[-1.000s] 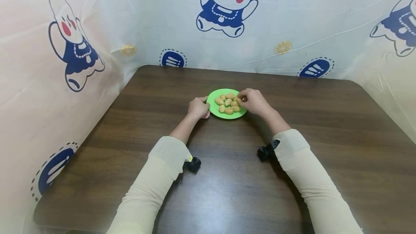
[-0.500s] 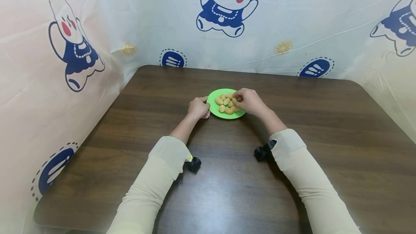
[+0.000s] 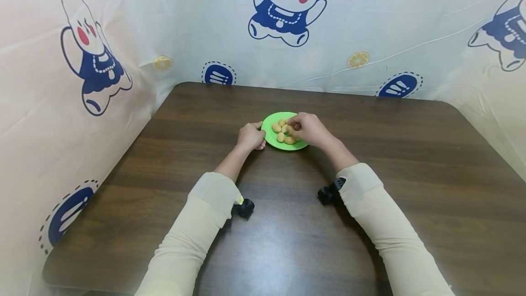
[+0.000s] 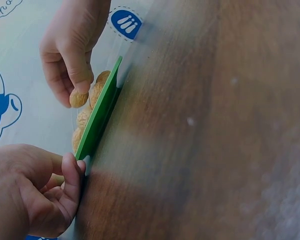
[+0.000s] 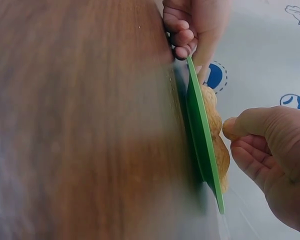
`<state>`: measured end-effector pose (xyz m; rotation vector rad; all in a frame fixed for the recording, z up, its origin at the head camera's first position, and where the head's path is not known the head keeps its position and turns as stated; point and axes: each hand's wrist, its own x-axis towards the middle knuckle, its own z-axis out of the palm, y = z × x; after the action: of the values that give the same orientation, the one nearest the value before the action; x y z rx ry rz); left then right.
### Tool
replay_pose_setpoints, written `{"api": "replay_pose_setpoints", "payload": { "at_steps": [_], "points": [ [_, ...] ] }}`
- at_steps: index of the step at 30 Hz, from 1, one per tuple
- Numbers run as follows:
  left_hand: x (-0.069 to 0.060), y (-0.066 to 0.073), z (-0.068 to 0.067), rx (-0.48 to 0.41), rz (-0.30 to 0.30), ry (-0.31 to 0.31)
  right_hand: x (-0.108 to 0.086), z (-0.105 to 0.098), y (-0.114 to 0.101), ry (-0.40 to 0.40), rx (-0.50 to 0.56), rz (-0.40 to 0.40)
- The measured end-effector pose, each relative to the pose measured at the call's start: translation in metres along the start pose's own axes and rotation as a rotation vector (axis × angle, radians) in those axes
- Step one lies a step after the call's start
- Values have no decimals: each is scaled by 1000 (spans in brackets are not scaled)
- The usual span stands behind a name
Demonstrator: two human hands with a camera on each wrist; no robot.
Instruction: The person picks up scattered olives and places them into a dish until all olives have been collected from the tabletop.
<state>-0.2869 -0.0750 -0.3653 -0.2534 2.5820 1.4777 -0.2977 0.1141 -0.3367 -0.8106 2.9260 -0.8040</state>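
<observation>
A round green plate (image 3: 270, 140) lies on the brown table, bearing several tan unshelled peanuts (image 3: 276, 128). At its left rim my left hand (image 3: 250, 137) grips the edge; in the left wrist view the left hand's fingers (image 4: 70, 185) sit at the plate's lower end. Over the right half of the plate, my right hand (image 3: 311, 129) pinches one peanut (image 5: 230, 129) between thumb and fingertips. The left wrist view shows that held peanut (image 4: 78, 99) just above the others. From the head, the right hand hides some peanuts and part of the rim.
The dark wooden table (image 3: 263, 241) reaches out on all sides of the plate. A pale curtain (image 3: 197, 22) with cartoon prints stands behind it and along both sides. Small black cameras (image 3: 245, 208) are strapped at both wrists, by the cream sleeves.
My right hand has shifted left across the plate with the pinched peanut, from near the right rim towards the middle. The left hand and the plate have kept their places.
</observation>
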Motion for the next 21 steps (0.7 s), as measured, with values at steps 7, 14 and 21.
{"api": "replay_pose_setpoints", "payload": {
  "at_steps": [7, 14, 21],
  "points": [
    [0, -1, 0, 3, 7, -1, 2, 3, -3, -6, -11, -10],
    [0, 0, 0, -10, -5, 0, 2, 4, -4, -17, -26, -10],
    [-1, 0, 1, -11, -9, -6, 0, 2, -3, -43, -45, 11]
  ]
}}
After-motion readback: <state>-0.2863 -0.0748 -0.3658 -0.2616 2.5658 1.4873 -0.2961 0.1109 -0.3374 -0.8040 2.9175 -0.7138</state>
